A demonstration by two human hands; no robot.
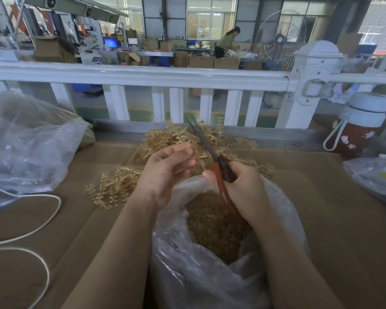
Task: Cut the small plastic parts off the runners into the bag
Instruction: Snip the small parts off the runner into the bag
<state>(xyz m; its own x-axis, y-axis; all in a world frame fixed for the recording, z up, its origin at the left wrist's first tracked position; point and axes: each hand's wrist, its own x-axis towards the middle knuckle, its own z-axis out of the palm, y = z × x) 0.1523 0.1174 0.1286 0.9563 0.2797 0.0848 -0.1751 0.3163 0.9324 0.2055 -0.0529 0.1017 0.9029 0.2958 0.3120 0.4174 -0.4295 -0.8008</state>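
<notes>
Pinching a tan runner (196,158) in our left hand (165,172), fingers curled round it over the open bag (210,275), we should keep it above the cut parts (214,224). Our right hand (243,188) grips the red-handled scissors (212,152); blades look nearly together, though blurred. More runners (114,186) lie beside.

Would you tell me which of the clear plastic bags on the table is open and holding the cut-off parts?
The bag directly under both hands, nearest the camera: its mouth gapes over tan parts. The left bag and right bag lie crumpled aside.
</notes>
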